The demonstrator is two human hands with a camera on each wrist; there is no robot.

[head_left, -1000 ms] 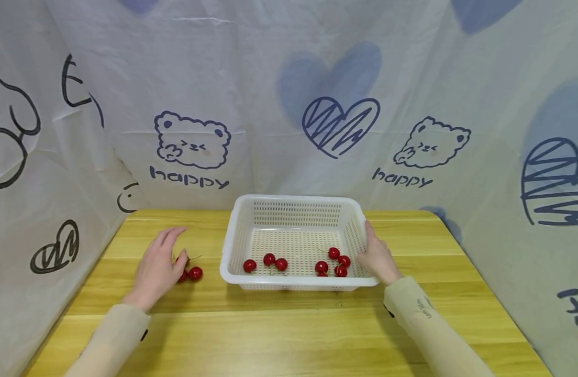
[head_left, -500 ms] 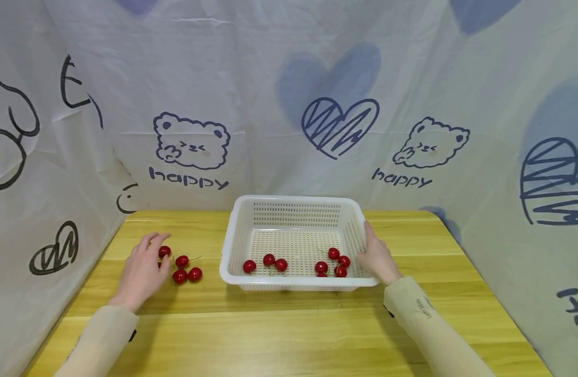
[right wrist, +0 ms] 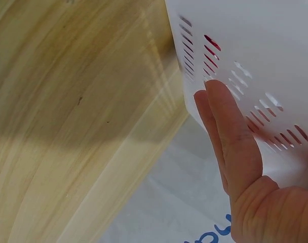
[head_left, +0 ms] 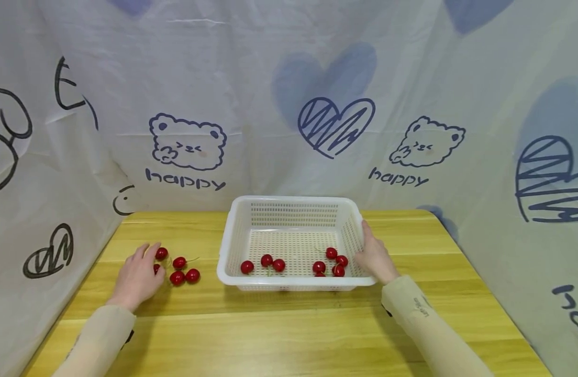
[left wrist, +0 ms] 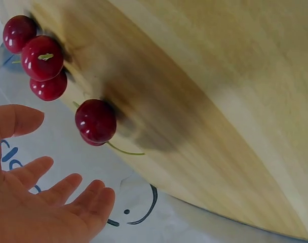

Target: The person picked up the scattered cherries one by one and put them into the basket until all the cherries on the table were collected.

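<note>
In the head view my left hand (head_left: 135, 276) is at several loose red cherries (head_left: 177, 277) on the left of the table. A cherry (head_left: 156, 268) near its thumb is partly hidden by the hand. In the left wrist view, the spread fingers (left wrist: 68, 188) hold nothing, and a cherry with a long stem (left wrist: 95, 120) lies beyond them. My right hand (head_left: 377, 259) grips the right side of a white slotted plastic basket (head_left: 289, 281). In the right wrist view its fingers (right wrist: 227, 114) lie along the outer wall; the thumb is inside the rim.
Inside the basket, some cherries (head_left: 266, 260) lie at the front left and others (head_left: 331, 253) at the front right. The wooden table (head_left: 270, 335) meets a printed white cloth (head_left: 260, 157) at its back and sides.
My left hand has moved left, then slightly down, and more of the loose cherries show. The right hand keeps its hold on the basket. The whole head view has shifted slightly.
</note>
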